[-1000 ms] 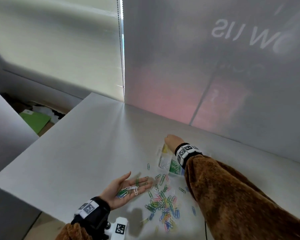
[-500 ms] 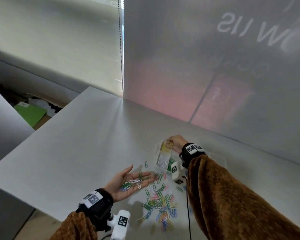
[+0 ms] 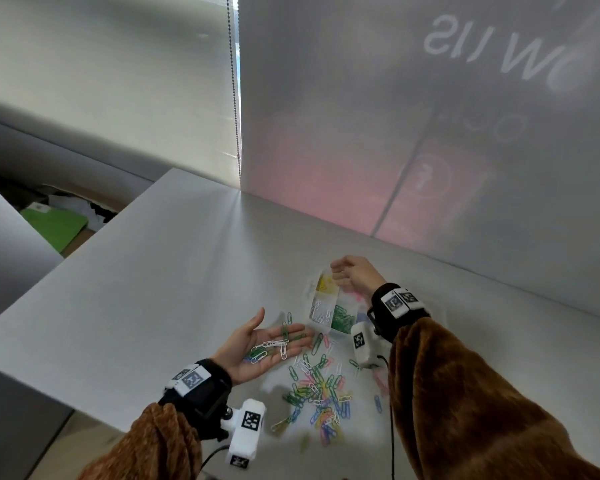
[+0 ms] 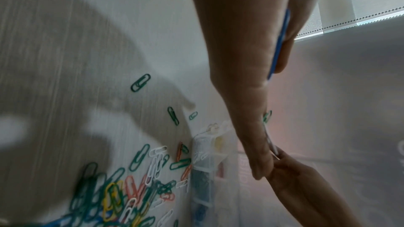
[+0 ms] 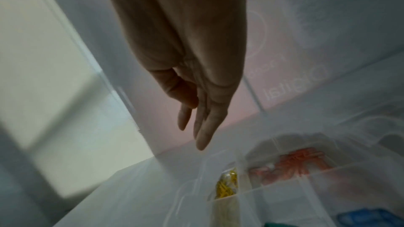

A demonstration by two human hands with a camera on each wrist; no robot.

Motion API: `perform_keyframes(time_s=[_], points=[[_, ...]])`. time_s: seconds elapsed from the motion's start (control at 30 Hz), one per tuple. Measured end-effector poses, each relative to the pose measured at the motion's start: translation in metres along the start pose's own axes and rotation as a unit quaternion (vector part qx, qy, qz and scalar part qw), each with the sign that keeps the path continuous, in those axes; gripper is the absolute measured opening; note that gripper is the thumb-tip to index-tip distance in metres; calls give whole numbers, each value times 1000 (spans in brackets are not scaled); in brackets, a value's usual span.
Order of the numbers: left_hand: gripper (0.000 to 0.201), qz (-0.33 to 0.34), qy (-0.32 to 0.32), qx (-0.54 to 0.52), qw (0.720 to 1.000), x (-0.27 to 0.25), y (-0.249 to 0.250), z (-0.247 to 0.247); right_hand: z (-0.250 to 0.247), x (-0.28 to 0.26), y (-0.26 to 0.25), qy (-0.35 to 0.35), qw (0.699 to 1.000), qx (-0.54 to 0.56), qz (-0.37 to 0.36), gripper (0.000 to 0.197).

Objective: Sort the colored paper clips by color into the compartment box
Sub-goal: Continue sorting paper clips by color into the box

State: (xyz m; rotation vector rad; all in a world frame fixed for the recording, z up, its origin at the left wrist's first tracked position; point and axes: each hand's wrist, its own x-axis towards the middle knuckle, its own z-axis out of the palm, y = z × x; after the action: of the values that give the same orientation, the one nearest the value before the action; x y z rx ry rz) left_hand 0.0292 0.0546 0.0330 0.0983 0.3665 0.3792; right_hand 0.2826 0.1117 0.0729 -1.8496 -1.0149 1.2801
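Observation:
My left hand (image 3: 257, 344) lies palm up and open above the table, carrying white and green paper clips (image 3: 274, 344); in the left wrist view a blue clip (image 4: 281, 44) also lies on it. A loose pile of mixed clips (image 3: 319, 393) sits just right of that hand. Beyond it stands the clear compartment box (image 3: 321, 299), with yellow, white, green, pink and blue clips in separate cells. My right hand (image 3: 347, 275) hovers over the box's far end. The right wrist view shows its fingers (image 5: 203, 127) relaxed and empty above the yellow clips (image 5: 227, 187) and orange-pink clips (image 5: 299, 161).
The white table (image 3: 153, 289) ends at an edge on the left, with a green item (image 3: 52, 225) on the floor below. A translucent panel (image 3: 430, 133) rises just behind the box. A bead cord (image 3: 234, 98) hangs at the back corner.
My right hand has lifted slightly over the far end of the box. The left hand stays palm up with its clips. The view has tilted a little.

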Motion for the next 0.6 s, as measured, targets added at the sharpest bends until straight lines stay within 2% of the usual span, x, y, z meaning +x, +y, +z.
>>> perform_keyframes(time_s=[0.1,0.17,0.23,0.33,0.43,0.5,0.6], points=[[77,-8,6,22,1000,5,0,4,6,-40,6,-81,988,-81,-99,21],[81,-17,6,42,999,10,-3,8,12,-68,10,-116,967,-161,-162,16],[84,-26,-4,70,997,16,-6,13,17,-86,16,-115,938,-233,-230,14],[84,-45,-10,102,994,24,-11,20,19,-103,23,-81,916,-250,-303,13],[81,-56,-20,126,990,30,-19,28,18,-113,32,-65,925,-222,-303,13],[83,-64,-27,118,991,32,-24,32,19,-118,38,-43,941,-181,-282,11],[87,-74,-30,104,991,33,-29,36,15,-128,40,35,970,-33,-237,10]])
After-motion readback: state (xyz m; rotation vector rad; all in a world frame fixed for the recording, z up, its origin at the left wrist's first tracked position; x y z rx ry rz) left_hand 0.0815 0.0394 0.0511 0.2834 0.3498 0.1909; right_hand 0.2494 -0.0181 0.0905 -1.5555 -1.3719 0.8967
